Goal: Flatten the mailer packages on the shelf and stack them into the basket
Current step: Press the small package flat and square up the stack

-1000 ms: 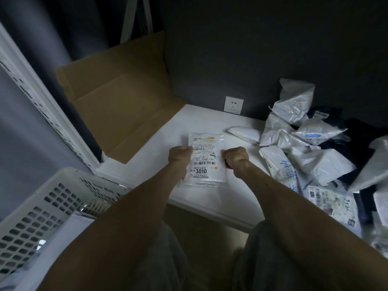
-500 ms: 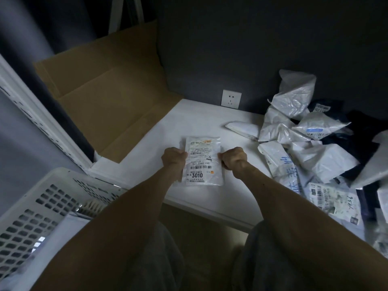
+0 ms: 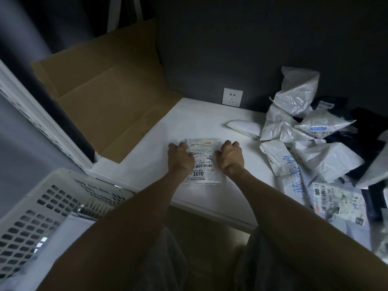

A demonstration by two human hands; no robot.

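Now flattening: left hand (image 3: pixel 180 159) and right hand (image 3: pixel 230 157), fingers curled, grip the labelled mailer (image 3: pixel 204 164) by its side edges on the shelf (image 3: pixel 199 118), right of the basket (image 3: pixel 31 223). Next, probably lift it leftward into that basket.

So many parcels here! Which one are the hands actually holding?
The small mailer labelled 3010, lying on the white shelf, gripped at its sides by the left hand and right hand. The others lie untouched in the heap at right.
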